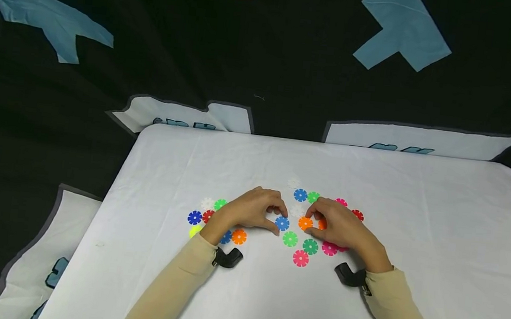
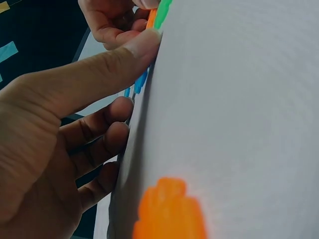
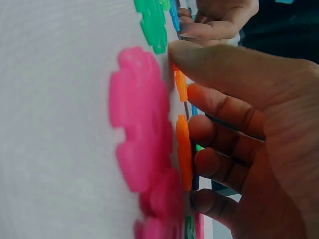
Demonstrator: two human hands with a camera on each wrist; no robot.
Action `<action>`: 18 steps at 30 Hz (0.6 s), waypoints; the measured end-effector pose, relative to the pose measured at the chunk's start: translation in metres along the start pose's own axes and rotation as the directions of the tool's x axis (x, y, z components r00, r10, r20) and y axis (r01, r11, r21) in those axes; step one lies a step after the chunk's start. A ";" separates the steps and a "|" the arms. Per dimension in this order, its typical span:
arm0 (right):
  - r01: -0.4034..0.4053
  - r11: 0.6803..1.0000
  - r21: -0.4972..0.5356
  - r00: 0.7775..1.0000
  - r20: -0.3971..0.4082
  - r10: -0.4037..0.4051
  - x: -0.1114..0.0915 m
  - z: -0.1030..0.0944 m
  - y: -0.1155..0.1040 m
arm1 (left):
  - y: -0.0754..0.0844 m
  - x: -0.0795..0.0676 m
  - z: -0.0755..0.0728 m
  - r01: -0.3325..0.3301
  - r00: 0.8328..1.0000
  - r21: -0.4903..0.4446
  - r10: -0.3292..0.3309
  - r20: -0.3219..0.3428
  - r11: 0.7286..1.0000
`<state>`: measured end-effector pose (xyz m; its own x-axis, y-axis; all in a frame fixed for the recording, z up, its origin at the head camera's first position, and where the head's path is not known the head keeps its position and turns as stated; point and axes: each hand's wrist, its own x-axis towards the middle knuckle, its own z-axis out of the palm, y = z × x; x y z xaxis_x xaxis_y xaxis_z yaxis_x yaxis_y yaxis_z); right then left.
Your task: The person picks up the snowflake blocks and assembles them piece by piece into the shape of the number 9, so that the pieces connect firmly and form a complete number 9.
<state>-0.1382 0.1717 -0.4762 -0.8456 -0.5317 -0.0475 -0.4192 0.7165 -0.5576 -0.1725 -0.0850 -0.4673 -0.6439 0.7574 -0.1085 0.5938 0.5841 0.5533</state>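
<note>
Two flat plastic interlocking discs with notched rims lie side by side between my hands on the white table. My left hand [image 1: 257, 209] holds the blue disc [image 1: 282, 223], thumb at its near edge and a fingertip at its far edge. Opposite it, my right hand [image 1: 335, 222] pinches an orange disc [image 1: 305, 223] between thumb and forefinger. Another orange disc [image 3: 184, 152] lies under the curled fingers of the right hand. Just in front of the held pair are a light green disc [image 1: 290, 239] and a darker green disc [image 1: 310, 246].
Around the left wrist lie more discs, among them a dark blue disc [image 1: 195, 217] and an orange disc [image 1: 239, 236]. Pink discs [image 1: 329, 248] sit beneath the right hand, and a coral disc [image 1: 300, 258] lies nearest me. Beyond the hands is another blue disc [image 1: 300, 195]. Dark cloth hangs behind the table [image 1: 418, 208].
</note>
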 end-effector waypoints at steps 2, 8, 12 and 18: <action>0.010 1.000 0.004 1.000 -0.010 -0.010 -0.001 0.000 0.001 | 0.000 0.001 0.001 -0.002 1.000 -0.012 0.002 -0.006 1.000; -0.011 0.997 0.078 1.000 -0.004 0.011 -0.002 -0.002 0.002 | 0.000 0.001 0.002 -0.003 1.000 -0.010 0.003 -0.019 1.000; -0.028 0.976 0.214 0.998 -0.044 0.038 -0.004 -0.007 0.005 | -0.001 0.002 0.001 -0.005 1.000 -0.049 0.004 -0.022 0.999; 0.014 0.941 0.339 0.993 -0.114 0.026 -0.005 -0.010 0.010 | -0.003 0.001 -0.002 0.022 0.999 -0.316 -0.034 -0.035 0.949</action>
<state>-0.1415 0.1860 -0.4728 -0.8884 -0.4579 0.0329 -0.2945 0.5135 -0.8060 -0.1760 -0.0865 -0.4678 -0.6803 0.7263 -0.0988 0.3970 0.4784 0.7833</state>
